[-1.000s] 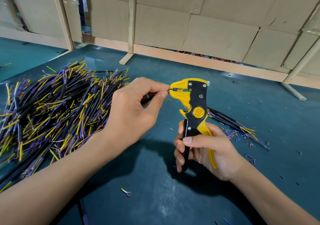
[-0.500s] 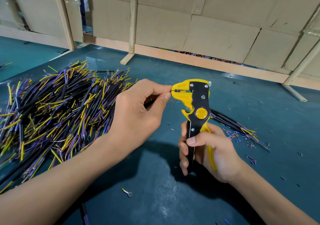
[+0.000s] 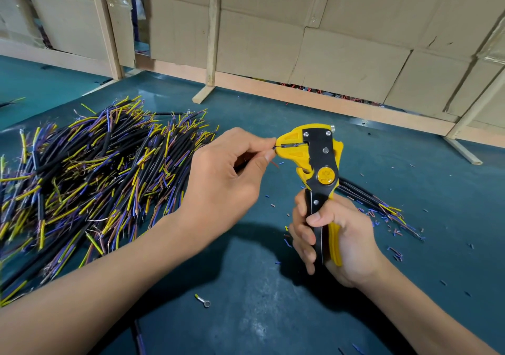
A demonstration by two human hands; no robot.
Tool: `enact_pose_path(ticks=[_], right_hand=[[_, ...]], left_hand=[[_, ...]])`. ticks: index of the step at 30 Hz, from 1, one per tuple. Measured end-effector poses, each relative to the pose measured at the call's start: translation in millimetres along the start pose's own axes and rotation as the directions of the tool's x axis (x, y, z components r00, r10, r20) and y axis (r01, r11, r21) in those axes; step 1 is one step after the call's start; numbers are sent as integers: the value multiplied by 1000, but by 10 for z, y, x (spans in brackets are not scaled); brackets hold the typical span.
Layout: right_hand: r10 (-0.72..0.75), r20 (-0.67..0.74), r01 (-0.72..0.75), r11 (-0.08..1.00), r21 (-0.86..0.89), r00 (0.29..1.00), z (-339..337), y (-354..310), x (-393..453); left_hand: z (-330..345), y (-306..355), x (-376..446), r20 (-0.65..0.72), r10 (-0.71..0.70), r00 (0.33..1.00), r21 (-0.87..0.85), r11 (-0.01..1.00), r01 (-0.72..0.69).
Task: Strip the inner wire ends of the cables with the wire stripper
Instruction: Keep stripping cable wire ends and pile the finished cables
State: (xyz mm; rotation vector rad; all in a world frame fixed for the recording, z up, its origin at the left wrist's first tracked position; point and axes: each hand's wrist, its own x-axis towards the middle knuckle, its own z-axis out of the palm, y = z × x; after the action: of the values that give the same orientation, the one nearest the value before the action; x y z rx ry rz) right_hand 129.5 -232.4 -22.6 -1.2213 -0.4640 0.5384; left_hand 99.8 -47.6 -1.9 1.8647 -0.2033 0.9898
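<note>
My right hand [image 3: 334,241] grips the handles of a yellow and black wire stripper [image 3: 318,163], held upright with its jaws pointing left. The handles are squeezed close together. My left hand [image 3: 226,182] pinches a thin wire end [image 3: 275,147] between thumb and forefinger, and the wire runs into the stripper's jaws. The rest of that cable is hidden under my left hand. A big pile of black cables [image 3: 90,174] with yellow, blue and brown inner wires lies on the table to the left.
The table has a dark teal mat [image 3: 246,313]. A small bundle of cables [image 3: 382,207] lies right of the stripper among scattered insulation bits. A small metal ring terminal [image 3: 203,301] lies near the front. Cardboard walls on wooden frames [image 3: 314,62] close the back.
My right hand has squeezed the stripper's handles closer together. The stripper and both hands have shifted slightly right. My left hand still pinches the wire at the jaws.
</note>
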Motion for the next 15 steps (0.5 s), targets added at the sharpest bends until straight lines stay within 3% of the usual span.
enact_pose_path(ticks=[6, 15], right_hand=[[22, 32, -23, 999, 37, 999, -29, 1, 7], [78, 92, -82, 996, 46, 993, -55, -13, 24]], left_hand=[[-32, 54, 40, 55, -65, 996, -23, 998, 66], [-294, 120, 307, 332, -94, 939, 19, 995, 93]])
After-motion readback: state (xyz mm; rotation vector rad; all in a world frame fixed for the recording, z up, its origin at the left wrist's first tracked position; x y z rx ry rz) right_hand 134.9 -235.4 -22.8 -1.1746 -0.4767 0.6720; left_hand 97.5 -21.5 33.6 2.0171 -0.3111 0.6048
